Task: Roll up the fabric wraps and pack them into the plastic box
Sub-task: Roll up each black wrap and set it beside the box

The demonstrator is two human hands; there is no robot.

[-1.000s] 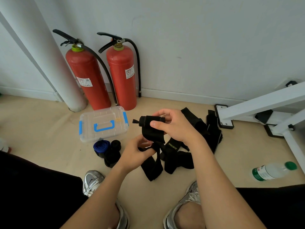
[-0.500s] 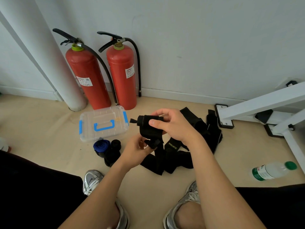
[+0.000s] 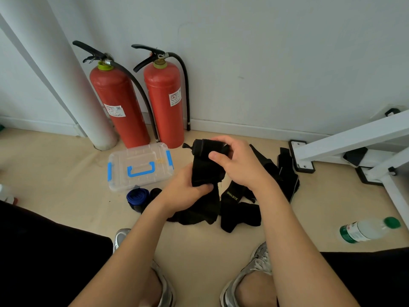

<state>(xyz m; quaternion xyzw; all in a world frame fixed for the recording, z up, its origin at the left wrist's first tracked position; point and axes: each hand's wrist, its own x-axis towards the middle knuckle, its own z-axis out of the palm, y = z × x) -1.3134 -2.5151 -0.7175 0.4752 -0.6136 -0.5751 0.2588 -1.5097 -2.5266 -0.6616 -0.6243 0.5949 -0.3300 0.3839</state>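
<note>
I hold a black fabric wrap (image 3: 204, 167) above the floor, its top end rolled into a short cylinder. My right hand (image 3: 238, 162) grips that roll from the right, thumb across its front. My left hand (image 3: 184, 189) grips the loose strip hanging below the roll. The strip's tail trails onto the floor. The clear plastic box (image 3: 139, 166) with blue latches and handle sits shut to the left. A rolled blue wrap (image 3: 137, 196) and a rolled black one (image 3: 155, 192) lie in front of it. More loose black wraps (image 3: 285, 173) are heaped behind my right hand.
Two red fire extinguishers (image 3: 163, 100) and a white column (image 3: 66, 85) stand against the wall behind the box. A white metal frame (image 3: 345, 142) occupies the right. A plastic bottle (image 3: 367, 230) lies on the floor at right. My shoes (image 3: 250, 275) and knees fill the bottom.
The roll has been lifted slightly and turned, taking up more strip. My left hand moved up along the hanging strip toward the roll. More of the tail now lies on the floor.
</note>
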